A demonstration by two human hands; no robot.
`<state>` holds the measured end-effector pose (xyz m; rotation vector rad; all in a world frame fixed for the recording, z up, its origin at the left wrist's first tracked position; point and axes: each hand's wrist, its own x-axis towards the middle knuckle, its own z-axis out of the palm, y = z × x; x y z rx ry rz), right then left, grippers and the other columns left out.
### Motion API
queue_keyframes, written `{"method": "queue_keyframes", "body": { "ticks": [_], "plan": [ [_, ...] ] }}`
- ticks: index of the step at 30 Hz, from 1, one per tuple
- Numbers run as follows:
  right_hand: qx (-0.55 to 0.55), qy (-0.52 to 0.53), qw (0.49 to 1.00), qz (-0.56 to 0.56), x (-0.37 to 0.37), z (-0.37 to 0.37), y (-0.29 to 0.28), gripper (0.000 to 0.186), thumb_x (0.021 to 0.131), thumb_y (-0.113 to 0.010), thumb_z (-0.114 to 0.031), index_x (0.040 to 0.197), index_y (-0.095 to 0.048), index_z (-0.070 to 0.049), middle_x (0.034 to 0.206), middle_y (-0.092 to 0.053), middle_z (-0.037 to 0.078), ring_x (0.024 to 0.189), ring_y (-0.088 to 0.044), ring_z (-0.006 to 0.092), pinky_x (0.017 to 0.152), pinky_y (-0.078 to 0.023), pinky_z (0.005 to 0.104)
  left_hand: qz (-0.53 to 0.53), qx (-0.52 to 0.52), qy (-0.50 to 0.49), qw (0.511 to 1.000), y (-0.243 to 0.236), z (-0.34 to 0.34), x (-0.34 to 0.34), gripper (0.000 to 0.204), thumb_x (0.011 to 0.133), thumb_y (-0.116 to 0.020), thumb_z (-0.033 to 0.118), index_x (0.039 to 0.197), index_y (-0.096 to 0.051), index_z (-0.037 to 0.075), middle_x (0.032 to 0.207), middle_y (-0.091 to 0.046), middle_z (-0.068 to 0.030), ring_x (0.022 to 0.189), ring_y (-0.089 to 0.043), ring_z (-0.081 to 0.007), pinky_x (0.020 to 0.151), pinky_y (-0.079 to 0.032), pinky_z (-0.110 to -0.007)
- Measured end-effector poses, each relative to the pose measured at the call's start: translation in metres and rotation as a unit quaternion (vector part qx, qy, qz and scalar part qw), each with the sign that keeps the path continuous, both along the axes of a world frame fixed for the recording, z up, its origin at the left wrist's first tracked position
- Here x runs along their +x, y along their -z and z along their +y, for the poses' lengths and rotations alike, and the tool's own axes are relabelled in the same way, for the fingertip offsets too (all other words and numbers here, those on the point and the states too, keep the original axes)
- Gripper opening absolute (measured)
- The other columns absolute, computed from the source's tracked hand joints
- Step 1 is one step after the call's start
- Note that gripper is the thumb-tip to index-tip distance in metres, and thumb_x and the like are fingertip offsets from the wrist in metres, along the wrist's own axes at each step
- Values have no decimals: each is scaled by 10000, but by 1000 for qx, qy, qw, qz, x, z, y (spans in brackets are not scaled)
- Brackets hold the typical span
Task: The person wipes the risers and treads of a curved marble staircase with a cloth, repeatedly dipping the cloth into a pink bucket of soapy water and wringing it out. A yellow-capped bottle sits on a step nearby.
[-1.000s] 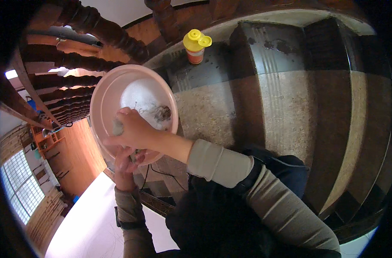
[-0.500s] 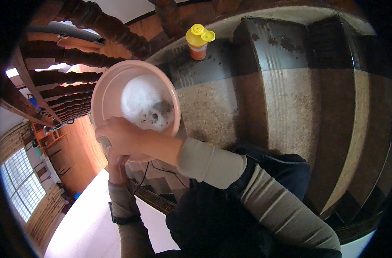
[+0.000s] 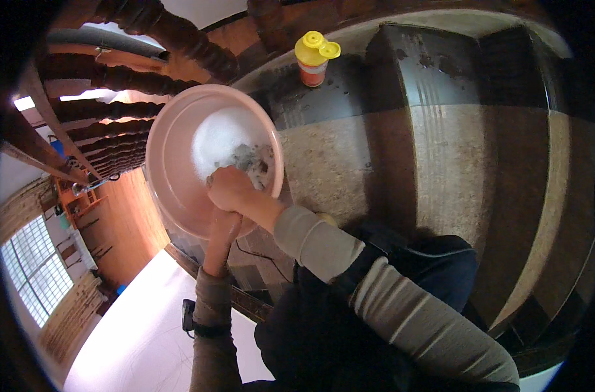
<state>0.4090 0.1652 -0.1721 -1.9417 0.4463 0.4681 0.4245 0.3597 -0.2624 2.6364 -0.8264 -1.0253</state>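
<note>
A pink basin [image 3: 173, 189] holds water with white suds [image 3: 222, 134] and a grey patch [image 3: 251, 159] where the foam is broken. Over its near part my right hand [image 3: 233, 188] is closed, knuckles up. Just below it, my left hand [image 3: 224, 225] presses up against the right one, its fingers mostly hidden. A little greyish material shows at the edge of the right hand, but I cannot make out what it is. Beyond the basin, on the stair tread, stands a red and yellow bottle [image 3: 312, 68] with its flip cap up.
Tiled stairs [image 3: 330, 163] with brown and beige bands extend to the right, with wet marks on them. Dark turned wooden balusters [image 3: 131, 81] line the left side. A thin dark cable [image 3: 258, 255] lies near the basin. White surface [image 3: 134, 326] at lower left.
Both hands have moved right, from the basin's left rim to over its inside near the suds. The view has shifted slightly, so the basin and bottle appear farther right.
</note>
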Motion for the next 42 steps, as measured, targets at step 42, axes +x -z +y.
{"method": "queue_keyframes", "body": {
  "ticks": [42],
  "plan": [
    [21,86,991,-96,42,73,1,166,689,-558,-47,793,-627,63,853,-627,253,853,-624,389,734,-503,441,-57,56,-61,995,-91,-20,9,406,854,-530,316,1138,-536,27,1067,-574,-216,958,-547,-379,767,-436,-452]
  ]
}}
